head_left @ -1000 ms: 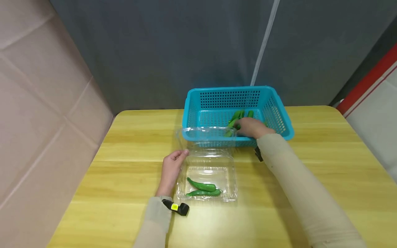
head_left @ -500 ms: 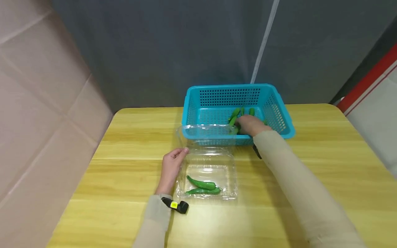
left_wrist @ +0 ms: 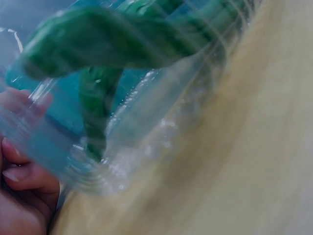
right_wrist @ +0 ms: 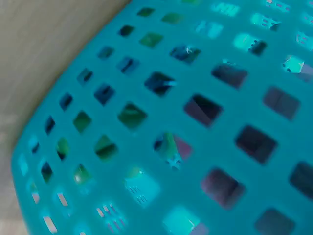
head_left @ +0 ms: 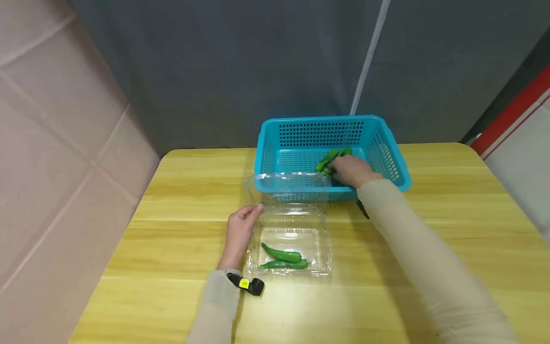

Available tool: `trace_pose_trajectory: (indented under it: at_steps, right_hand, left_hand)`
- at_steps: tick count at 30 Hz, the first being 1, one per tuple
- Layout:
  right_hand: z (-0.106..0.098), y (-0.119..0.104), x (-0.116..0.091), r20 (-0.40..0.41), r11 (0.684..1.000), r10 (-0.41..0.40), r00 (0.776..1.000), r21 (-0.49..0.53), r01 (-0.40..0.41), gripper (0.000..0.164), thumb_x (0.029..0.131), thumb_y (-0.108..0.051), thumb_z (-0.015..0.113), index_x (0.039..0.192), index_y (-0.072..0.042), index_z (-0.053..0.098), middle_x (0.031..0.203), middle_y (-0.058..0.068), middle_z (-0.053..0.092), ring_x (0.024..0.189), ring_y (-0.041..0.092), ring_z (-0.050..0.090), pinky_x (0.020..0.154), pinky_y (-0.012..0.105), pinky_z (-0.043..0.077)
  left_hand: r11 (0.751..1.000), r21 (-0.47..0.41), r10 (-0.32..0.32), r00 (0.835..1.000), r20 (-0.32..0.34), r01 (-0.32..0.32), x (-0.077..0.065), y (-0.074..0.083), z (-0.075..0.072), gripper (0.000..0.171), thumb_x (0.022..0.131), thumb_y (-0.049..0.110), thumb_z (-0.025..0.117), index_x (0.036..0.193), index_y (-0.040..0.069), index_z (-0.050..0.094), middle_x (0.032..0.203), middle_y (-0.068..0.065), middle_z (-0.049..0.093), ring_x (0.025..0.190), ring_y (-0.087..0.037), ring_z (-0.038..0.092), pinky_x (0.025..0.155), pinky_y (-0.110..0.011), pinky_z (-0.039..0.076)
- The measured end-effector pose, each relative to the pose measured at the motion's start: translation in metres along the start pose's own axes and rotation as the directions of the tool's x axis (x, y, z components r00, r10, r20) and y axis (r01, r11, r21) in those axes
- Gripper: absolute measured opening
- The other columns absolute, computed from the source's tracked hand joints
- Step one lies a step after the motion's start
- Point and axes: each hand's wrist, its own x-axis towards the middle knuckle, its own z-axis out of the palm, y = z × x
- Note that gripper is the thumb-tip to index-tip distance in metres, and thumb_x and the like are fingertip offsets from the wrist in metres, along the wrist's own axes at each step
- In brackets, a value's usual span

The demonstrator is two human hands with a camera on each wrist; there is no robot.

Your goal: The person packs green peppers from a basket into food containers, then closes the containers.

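Note:
My left hand (head_left: 237, 232) pinches the left edge of a clear plastic clamshell container (head_left: 296, 236) near its hinge, thumb and finger at the plastic. The container lies open on the table, its lid (head_left: 289, 197) leaning back over the basket's front rim. Two green peppers (head_left: 281, 253) lie side by side at the near end of its base. My right hand (head_left: 352, 171) reaches down into a blue plastic basket (head_left: 320, 121), fingers among several green peppers (head_left: 330, 156). Its fingertips are hidden, so I cannot tell whether they grip one. The basket's perforated wall (right_wrist: 161, 122) fills the right wrist view.
The wooden table (head_left: 180, 200) runs up to a dark grey curtain (head_left: 215, 71) behind the basket. A pale padded wall (head_left: 51, 143) stands at the left. A red and white surface (head_left: 511, 131) edges the right side.
My right hand stays in the basket and the peppers by its fingers have shifted and bunched together. My left hand keeps its place on the container.

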Motion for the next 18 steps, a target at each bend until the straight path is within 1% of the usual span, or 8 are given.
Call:
trace_pose_trajectory:
  at_steps: [2, 5, 8, 12, 18]
  right_hand:
    - [-0.002, 0.001, -0.002, -0.003, 1.0, -0.007, 1.0, -0.008, 0.007, 0.017, 0.089, -0.017, 0.056, 0.102, -0.012, 0.065, 0.093, 0.009, 0.063, 0.076, 0.025, 0.057, 0.067, 0.042, 0.046]
    - [-0.005, 0.003, -0.004, -0.015, 1.0, -0.009, 1.0, -0.02, 0.008, 0.017, 0.089, -0.017, 0.056, 0.102, -0.013, 0.065, 0.092, 0.008, 0.063, 0.075, 0.024, 0.056, 0.066, 0.042, 0.046]
    - [-0.008, 0.004, -0.006, -0.033, 1.0, -0.008, 0.999, -0.031, 0.007, 0.018, 0.089, -0.014, 0.055, 0.103, -0.011, 0.064, 0.093, 0.009, 0.063, 0.076, 0.025, 0.057, 0.066, 0.043, 0.047]
    - [-0.01, 0.005, -0.008, -0.057, 1.0, -0.008, 0.998, -0.028, 0.007, 0.021, 0.087, -0.012, 0.056, 0.107, -0.008, 0.062, 0.096, 0.011, 0.062, 0.08, 0.027, 0.057, 0.067, 0.044, 0.047]
    - [-0.014, 0.006, -0.011, -0.119, 0.998, -0.031, 0.992, -0.052, 0.025, 0.027, 0.085, -0.014, 0.06, 0.111, -0.006, 0.06, 0.099, 0.011, 0.062, 0.083, 0.027, 0.058, 0.07, 0.044, 0.047]
  left_hand:
    - [1.0, 0.004, 0.018, 1.0, -0.007, -0.018, 0.001, 0.0, 0.001, 0.037, 0.079, 0.049, 0.061, 0.085, 0.014, 0.07, 0.044, 0.001, 0.037, 0.037, -0.011, 0.029, 0.034, -0.025, 0.023]
    - [0.999, 0.009, 0.034, 0.999, -0.014, -0.034, 0.001, 0.0, 0.001, 0.036, 0.078, 0.05, 0.061, 0.083, 0.015, 0.07, 0.044, 0.0, 0.036, 0.037, -0.012, 0.028, 0.034, -0.025, 0.023]
    - [0.999, 0.008, 0.035, 0.999, -0.014, -0.035, 0.0, 0.001, 0.002, 0.036, 0.078, 0.05, 0.061, 0.082, 0.015, 0.07, 0.044, 0.001, 0.035, 0.037, -0.011, 0.028, 0.034, -0.025, 0.023]
    - [0.999, -0.01, 0.039, 0.999, -0.014, -0.039, 0.0, 0.001, 0.002, 0.037, 0.078, 0.049, 0.062, 0.083, 0.013, 0.07, 0.044, 0.001, 0.036, 0.037, -0.011, 0.028, 0.034, -0.025, 0.023]
    - [0.999, -0.016, 0.044, 0.999, -0.015, -0.044, 0.0, 0.0, 0.002, 0.036, 0.079, 0.048, 0.061, 0.084, 0.014, 0.07, 0.045, 0.0, 0.04, 0.036, -0.01, 0.029, 0.033, -0.025, 0.023]
